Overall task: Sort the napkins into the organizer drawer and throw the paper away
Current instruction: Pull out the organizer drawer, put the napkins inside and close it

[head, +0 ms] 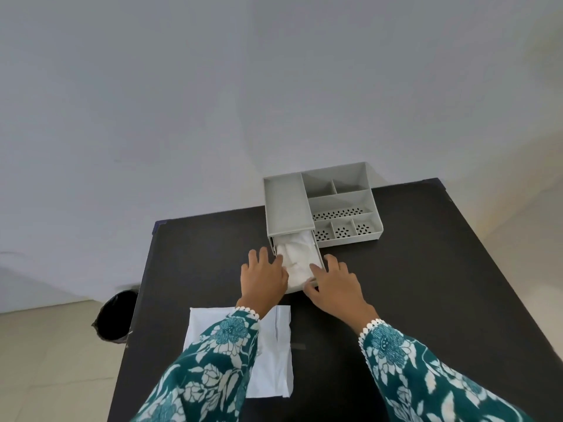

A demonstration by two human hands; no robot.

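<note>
Item: organizer (pixel 323 205), grey plastic, far centre of black desk (pixel 426 269), back against wall.
Drawer (pixel 316 254): pulled out toward person from organizer's left section; long axis runs near–far, open end facing person.
Napkins (pixel 297 260): white, crumpled, lying inside drawer, filling most of it.
Left hand (pixel 263 277): fingers spread, flat at drawer's left wall, tips touching napkins; nothing gripped.
Right hand (pixel 333 280): at drawer's front right corner, fingers on rim and napkin edge, thumb under front lip; loosely curled, no firm hold visible.
Paper (pixel 274 348): white creased sheet, flat on desk near edge, directly under left forearm, long axis near–far. Left hand nearer to it; lies behind both hands, toward person.
Bin (pixel 114 318): dark-lined, on floor off desk's left side, so left of paper.
Judgement: napkin step approx done; drawer push-in goes straight away from person along its long axis, then paper to bin.
</note>
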